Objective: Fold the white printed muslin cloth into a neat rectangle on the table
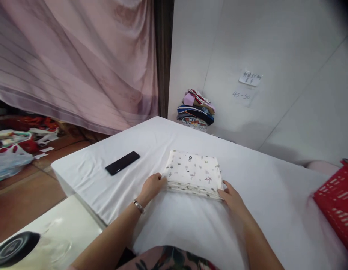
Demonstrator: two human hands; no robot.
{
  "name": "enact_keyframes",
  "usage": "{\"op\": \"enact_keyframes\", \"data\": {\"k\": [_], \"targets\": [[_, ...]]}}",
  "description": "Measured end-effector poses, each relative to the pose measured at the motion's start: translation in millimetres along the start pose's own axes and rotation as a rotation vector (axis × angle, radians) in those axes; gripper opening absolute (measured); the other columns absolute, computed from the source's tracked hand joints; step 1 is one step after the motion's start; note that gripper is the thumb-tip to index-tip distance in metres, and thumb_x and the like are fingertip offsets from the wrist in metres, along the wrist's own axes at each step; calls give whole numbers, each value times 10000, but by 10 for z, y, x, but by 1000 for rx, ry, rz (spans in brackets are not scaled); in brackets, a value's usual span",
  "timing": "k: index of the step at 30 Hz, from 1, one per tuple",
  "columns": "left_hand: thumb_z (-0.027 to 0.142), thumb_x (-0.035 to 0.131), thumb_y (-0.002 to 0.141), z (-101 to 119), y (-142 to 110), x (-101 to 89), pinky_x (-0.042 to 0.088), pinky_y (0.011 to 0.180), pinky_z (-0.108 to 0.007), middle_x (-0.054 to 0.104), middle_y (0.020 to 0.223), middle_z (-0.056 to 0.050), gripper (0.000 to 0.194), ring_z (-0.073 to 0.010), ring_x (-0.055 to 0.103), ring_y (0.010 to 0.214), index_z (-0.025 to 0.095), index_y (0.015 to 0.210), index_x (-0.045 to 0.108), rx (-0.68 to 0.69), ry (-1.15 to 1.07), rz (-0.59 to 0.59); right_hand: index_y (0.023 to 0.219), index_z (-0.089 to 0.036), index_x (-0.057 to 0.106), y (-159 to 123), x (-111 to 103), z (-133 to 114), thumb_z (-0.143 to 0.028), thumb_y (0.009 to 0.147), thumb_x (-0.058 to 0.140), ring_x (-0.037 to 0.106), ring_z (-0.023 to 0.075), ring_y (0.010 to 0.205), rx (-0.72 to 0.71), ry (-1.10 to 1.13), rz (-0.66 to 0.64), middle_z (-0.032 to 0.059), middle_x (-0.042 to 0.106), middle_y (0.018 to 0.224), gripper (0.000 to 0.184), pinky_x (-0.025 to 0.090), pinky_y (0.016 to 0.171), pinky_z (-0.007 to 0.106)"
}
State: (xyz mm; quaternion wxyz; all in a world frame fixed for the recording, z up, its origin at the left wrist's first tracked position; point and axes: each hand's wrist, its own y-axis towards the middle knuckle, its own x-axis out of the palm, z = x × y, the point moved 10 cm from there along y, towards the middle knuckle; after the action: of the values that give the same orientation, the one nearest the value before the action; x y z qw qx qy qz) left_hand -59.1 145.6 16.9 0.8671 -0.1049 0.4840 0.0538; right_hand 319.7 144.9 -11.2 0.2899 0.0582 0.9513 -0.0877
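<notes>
A folded white cloth with small printed figures (194, 171) lies in a neat square on the white-covered table (261, 195). My left hand (152, 186) grips its near left corner with curled fingers, a bracelet on the wrist. At the near right corner my right hand (231, 195) pinches the stacked edges, fingers closed on the cloth. Both forearms reach in from the bottom of the view.
A black phone (122, 162) lies on the table left of the cloth. A pile of folded clothes (196, 110) sits at the far edge by the wall. A red basket (337, 202) stands at the right. Pink curtain and floor clutter lie to the left.
</notes>
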Motion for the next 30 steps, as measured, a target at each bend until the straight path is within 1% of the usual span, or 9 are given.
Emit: {"op": "enact_keyframes", "data": {"k": [3,6,10,13,15,18,22,26,30], "targets": [[332,430,793,177,-36,-181,424,649,-299,625,964,-79,268,-209,593,809,179,959,574,101,50,136,1245,-220,497,-3,35,-10,-417,694,559,580,179,623,17,-12,-46,-11,613,694,588,413,597,283],[275,439,805,536,-89,-346,426,865,-363,535,1216,-121,393,-244,528,1067,159,1177,492,346,97,303,1271,-218,466,0,45,-46,-407,714,538,575,171,627,16,-24,-57,-15,608,704,592,409,604,277],[340,454,841,904,-87,-206,317,1032,-431,417,1375,-134,434,-267,334,1294,155,1234,467,627,166,307,1289,-222,446,-6,52,-59,-377,726,529,572,161,635,22,-61,-62,-22,595,693,590,406,620,269],[363,421,861,891,36,91,295,1044,-474,377,1413,-121,439,-275,276,1332,164,1249,471,614,242,160,1307,-217,433,-55,-2,-83,-396,737,529,585,174,698,11,-116,-2,8,629,799,605,420,667,286],[368,371,881,821,100,232,293,1044,-478,358,1428,-105,447,-262,250,1345,167,1270,460,565,272,95,1308,-218,435,-110,-83,-208,-404,748,522,589,201,843,-60,-161,95,54,626,1015,597,429,728,305],[378,339,889,763,136,304,259,1063,-474,324,1450,-82,467,-239,207,1362,180,1301,436,534,291,76,1286,-220,457,-183,-169,-551,-382,784,477,508,235,1079,-248,-200,233,79,501,1278,528,434,805,331],[383,351,879,729,165,303,229,1072,-483,307,1459,-73,480,-232,188,1368,190,1312,426,508,292,36,1188,-205,535,-78,-218,-853,-343,811,423,494,226,1104,-392,-156,324,81,526,1241,417,440,822,344],[355,416,847,834,137,195,212,1067,-502,395,1408,-85,452,-253,269,1334,186,1262,480,507,277,16,1013,-188,617,252,-268,-652,-350,759,472,570,211,914,-244,-80,348,77,615,1044,334,440,779,341],[337,438,845,1262,63,117,379,952,-357,590,1200,-84,371,-220,519,1111,171,1147,573,565,122,1,876,-190,651,502,-217,-289,-346,668,555,576,198,764,-65,107,303,50,651,843,277,415,751,332]]}}
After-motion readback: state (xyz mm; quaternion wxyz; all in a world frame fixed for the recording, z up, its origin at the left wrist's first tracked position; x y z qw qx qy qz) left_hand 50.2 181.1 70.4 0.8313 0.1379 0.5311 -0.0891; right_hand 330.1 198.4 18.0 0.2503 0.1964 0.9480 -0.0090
